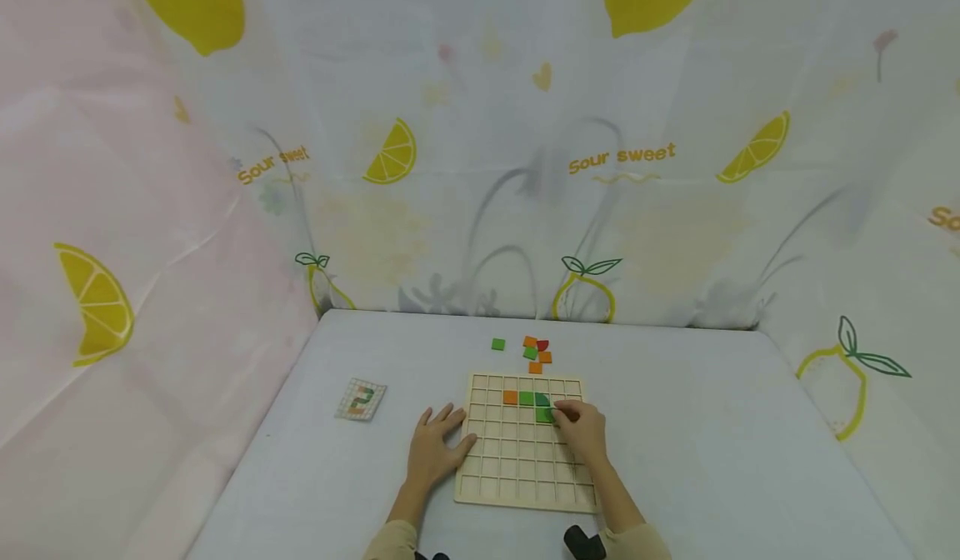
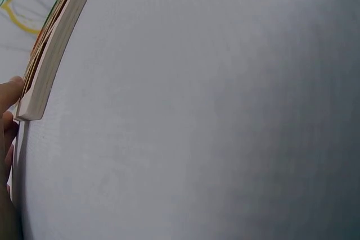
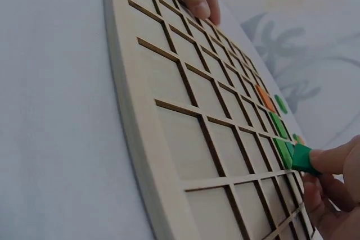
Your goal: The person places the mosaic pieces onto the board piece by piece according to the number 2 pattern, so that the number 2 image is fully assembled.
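Observation:
A wooden grid board (image 1: 517, 493) lies on the table, with an orange square tile (image 1: 510, 397), a green square tile (image 1: 527, 398), a dark green rounded tile (image 1: 542, 399) and another green tile (image 1: 543, 415) in its upper cells. My right hand (image 1: 583, 433) pinches a green tile (image 3: 302, 158) between thumb and fingers, just over the board beside the placed greens. Its exact shape is partly hidden by the fingertips. At the board's left edge my left hand (image 1: 435, 447) rests with fingers spread and the thumb touching the rim.
Beyond the board lie a lone green tile (image 1: 498, 344), a red rounded tile (image 1: 543, 345), another green tile (image 1: 530, 352) and several orange tiles (image 1: 536, 368). A small pattern card (image 1: 362, 400) lies to the left on the white table (image 1: 712, 443). A printed curtain (image 1: 480, 127) hangs behind.

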A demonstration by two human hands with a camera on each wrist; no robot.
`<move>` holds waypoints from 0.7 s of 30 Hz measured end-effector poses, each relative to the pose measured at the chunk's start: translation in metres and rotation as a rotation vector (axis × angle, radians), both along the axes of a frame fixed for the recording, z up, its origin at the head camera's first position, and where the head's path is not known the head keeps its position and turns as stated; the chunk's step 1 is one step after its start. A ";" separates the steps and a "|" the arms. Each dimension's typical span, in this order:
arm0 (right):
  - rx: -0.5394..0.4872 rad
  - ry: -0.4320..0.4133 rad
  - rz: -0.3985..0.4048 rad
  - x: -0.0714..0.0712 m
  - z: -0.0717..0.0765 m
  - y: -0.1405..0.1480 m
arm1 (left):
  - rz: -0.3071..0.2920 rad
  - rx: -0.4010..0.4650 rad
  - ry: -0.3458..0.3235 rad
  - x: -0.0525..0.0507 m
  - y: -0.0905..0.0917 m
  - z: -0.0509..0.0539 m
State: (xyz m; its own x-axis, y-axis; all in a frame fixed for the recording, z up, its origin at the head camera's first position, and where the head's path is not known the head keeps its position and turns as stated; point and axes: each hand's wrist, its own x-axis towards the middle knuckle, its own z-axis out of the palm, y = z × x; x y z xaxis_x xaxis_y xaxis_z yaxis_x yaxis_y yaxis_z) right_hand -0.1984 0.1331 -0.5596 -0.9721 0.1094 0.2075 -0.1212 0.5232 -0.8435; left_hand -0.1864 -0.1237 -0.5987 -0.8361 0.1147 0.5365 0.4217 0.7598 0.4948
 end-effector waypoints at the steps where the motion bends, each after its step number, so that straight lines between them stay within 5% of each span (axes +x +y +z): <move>1: 0.006 0.003 0.003 0.003 -0.001 -0.002 | 0.001 0.001 0.000 0.000 0.000 0.000; 5: 0.048 0.031 0.000 0.010 -0.005 -0.011 | 0.001 0.001 0.011 -0.001 0.000 -0.001; 12: 0.314 0.155 0.039 0.014 -0.008 -0.016 | -0.006 -0.002 0.013 -0.002 0.000 -0.001; 21: 0.392 0.182 0.036 0.015 -0.016 -0.017 | 0.010 -0.008 0.001 -0.001 0.000 -0.002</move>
